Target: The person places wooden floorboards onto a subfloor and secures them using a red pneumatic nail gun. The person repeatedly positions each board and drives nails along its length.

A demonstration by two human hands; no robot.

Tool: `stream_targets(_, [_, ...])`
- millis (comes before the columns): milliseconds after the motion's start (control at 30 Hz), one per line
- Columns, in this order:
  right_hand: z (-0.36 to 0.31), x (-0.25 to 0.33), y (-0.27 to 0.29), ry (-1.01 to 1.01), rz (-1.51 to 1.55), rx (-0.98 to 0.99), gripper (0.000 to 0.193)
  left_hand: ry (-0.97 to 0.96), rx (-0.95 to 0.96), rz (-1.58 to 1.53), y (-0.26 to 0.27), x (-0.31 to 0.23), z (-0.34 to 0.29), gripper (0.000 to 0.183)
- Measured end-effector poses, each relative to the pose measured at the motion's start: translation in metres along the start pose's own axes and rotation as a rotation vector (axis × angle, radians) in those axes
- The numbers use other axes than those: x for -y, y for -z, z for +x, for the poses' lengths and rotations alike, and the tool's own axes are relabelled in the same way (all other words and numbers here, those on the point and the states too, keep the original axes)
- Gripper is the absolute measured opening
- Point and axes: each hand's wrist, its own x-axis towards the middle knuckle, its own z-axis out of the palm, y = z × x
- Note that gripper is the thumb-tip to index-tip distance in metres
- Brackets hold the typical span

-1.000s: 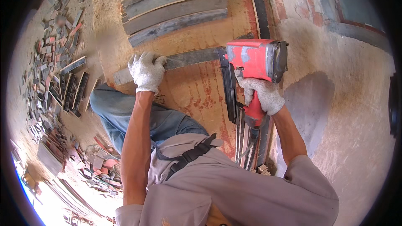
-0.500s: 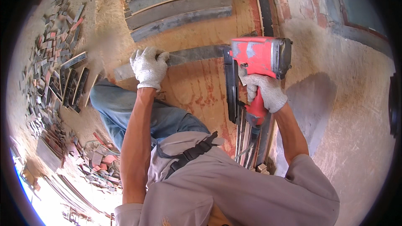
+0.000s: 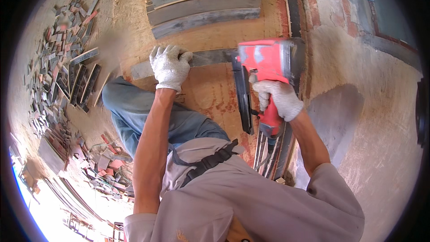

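Note:
A grey wooden strip (image 3: 215,57) lies crosswise on a brown, stained wooden panel (image 3: 204,92). My left hand (image 3: 171,68), in a white knit glove, grips the strip near its left end, with the fingers bent over it. My right hand (image 3: 281,99), gloved the same way, is closed around the handle of a red nail gun (image 3: 264,58). The gun's black nose is at the strip, to the right of my left hand, and its magazine points down toward me. Motion blurs the gun a little; whether its nose touches the wood I cannot tell.
Several more grey strips (image 3: 206,20) lie side by side on the panel's far part. Wood offcuts (image 3: 58,58) litter the floor at left. To the right is a worn wall (image 3: 371,121). My bent leg (image 3: 148,112) rests beside the panel's near left edge.
The nail gun has shifted left along the strip, closer to my left hand. My left hand keeps its place on the strip. The whole view has drifted slightly.

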Motion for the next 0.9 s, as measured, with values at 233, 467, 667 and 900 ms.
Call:
stream_targets(233, [-0.007,0.003,-0.016,0.061,0.001,-0.002,0.036,0.024,0.004,0.005,-0.003,0.002,-0.002,0.015])
stream_targets(467, [0.005,0.001,-0.042,0.027,-0.024,0.026,0.036,0.044,0.032,0.003,-0.004,0.003,-0.001,0.015])
stream_targets(667, [0.012,-0.006,-0.036,0.046,0.052,0.055,0.033,-0.011,-0.131,0.038,-0.001,0.017,-0.006,0.022])
stream_targets(900, [0.012,-0.018,-0.027,0.048,0.036,0.044,0.037,0.772,0.281,0.395,0.072,0.076,-0.011,0.072])
